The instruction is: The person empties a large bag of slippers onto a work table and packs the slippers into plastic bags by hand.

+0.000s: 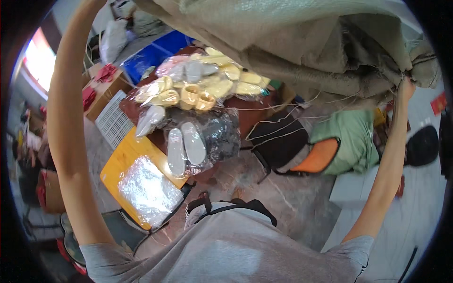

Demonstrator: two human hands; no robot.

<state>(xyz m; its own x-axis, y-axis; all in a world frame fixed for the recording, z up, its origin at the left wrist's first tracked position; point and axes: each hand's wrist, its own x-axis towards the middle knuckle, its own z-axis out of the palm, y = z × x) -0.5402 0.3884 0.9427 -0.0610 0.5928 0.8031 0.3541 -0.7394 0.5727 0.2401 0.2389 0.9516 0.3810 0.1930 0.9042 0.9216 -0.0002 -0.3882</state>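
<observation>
Right hand (406,89) grip pinched tight on raised woven sack (302,33); left grip out of view.

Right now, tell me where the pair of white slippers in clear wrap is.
In the head view, the white slippers lie left of centre on the pile's near edge, beside the dark bagged bundle, below the yellow slippers and above the orange board.

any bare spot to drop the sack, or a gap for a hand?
Free: grey floor between the slipper pile and black chair; white surface lower right. Crowded: the pile itself, the yellow board under clear wrap. Both arms hold the sack overhead; right hand grips it.
</observation>
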